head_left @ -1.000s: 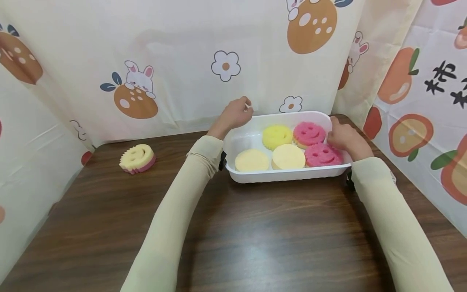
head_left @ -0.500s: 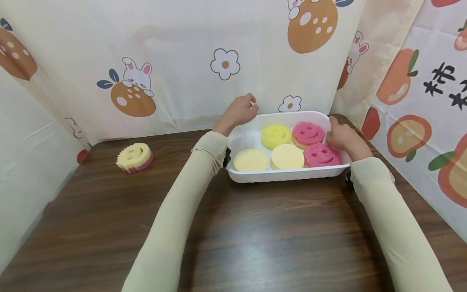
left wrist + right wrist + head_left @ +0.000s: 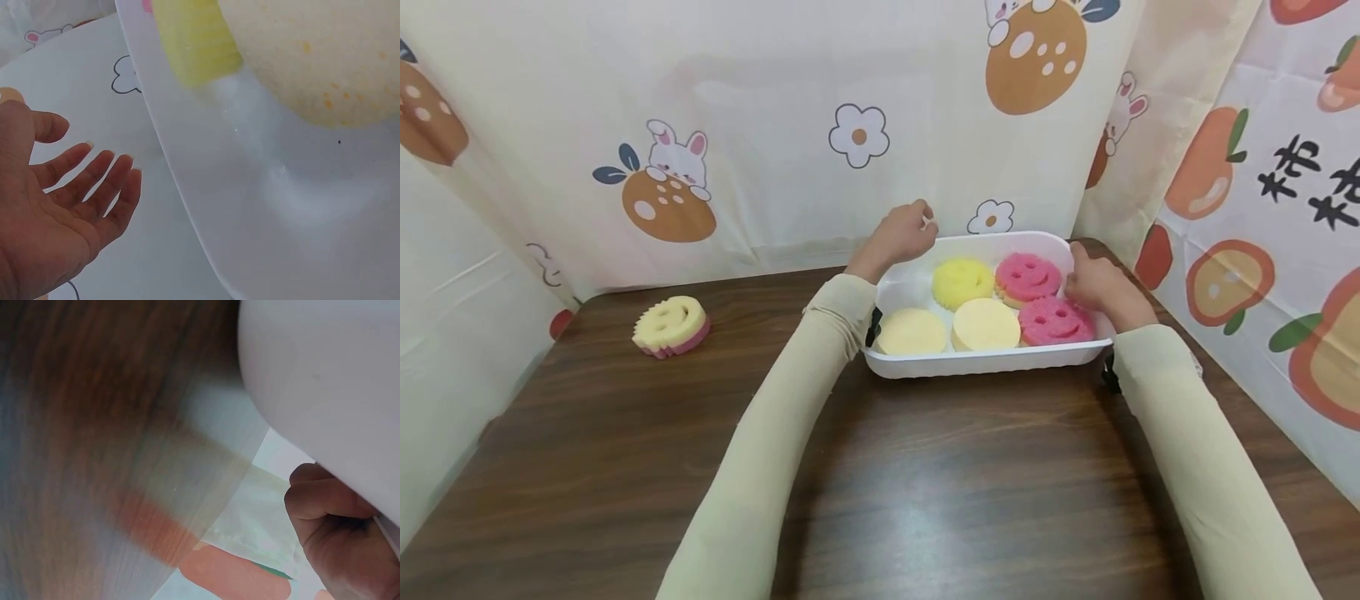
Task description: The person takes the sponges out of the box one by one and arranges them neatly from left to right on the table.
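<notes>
A white plastic tray (image 3: 985, 363) holds several round sponges. Among them are a yellow smiley sponge (image 3: 962, 282), a pink smiley sponge (image 3: 1027, 277) at the back right and another pink smiley sponge (image 3: 1056, 320) in front of it. Two cream-coloured round sponges (image 3: 986, 325) lie along the tray's near side. My right hand (image 3: 1097, 283) grips the tray's right end, its fingers curled at the rim in the right wrist view. Over the back left rim in the head view is my left hand (image 3: 904, 235); the left wrist view shows its fingers loosely bent, holding nothing, beside the tray wall.
A smiley sponge (image 3: 672, 326), cream on top and pink below, lies alone on the dark wooden table (image 3: 880, 492) at the left. Behind the tray hangs a printed curtain (image 3: 775, 125), and another printed sheet (image 3: 1247, 208) closes off the right side.
My left hand has shifted a little to the right along the tray's back rim. The right hand stays at the tray's right end, and the head view has drifted slightly.
</notes>
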Action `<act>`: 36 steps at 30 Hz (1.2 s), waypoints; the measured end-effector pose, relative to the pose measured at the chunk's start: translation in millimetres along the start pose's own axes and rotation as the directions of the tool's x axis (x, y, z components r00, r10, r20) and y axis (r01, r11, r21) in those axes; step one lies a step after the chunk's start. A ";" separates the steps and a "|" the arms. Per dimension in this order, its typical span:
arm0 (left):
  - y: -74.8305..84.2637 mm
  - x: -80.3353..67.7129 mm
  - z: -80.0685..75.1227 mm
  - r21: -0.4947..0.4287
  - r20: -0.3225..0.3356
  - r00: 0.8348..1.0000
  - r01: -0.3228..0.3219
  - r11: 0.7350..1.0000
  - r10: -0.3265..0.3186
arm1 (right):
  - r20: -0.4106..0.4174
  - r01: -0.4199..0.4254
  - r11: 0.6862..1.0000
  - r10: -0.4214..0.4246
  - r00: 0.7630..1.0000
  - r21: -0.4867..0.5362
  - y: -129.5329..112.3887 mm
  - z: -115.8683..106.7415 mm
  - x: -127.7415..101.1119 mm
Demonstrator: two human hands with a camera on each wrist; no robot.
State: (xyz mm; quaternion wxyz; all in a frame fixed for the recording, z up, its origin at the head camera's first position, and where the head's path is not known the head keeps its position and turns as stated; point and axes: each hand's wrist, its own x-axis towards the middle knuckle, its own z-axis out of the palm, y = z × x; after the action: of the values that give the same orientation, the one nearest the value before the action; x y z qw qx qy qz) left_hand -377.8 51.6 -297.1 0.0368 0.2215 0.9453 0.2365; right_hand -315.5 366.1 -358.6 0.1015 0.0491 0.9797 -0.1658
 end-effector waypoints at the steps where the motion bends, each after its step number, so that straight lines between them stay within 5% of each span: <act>1: 0.2 0.2 1.0 0.004 0.001 1.000 0.000 1.000 0.000 | -0.003 0.005 1.000 -0.005 1.000 -0.003 -0.2 0.4 0.0; 15: 3.8 8.4 12.0 0.012 -0.014 0.999 -0.047 0.999 0.047 | -0.039 0.021 0.999 -0.022 0.999 -0.028 2.3 2.8 1.1; 36: 1.6 9.1 20.6 0.006 0.043 0.999 -0.005 1.000 0.005 | -0.041 0.025 0.999 -0.027 0.999 -0.043 1.8 2.4 3.7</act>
State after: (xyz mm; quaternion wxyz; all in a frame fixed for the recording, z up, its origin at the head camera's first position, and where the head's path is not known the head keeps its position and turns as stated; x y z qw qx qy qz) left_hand -381.8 65.7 -314.3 0.0557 0.2288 0.9445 0.2290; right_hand -318.5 367.2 -362.2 0.0800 0.0376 0.9855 -0.1451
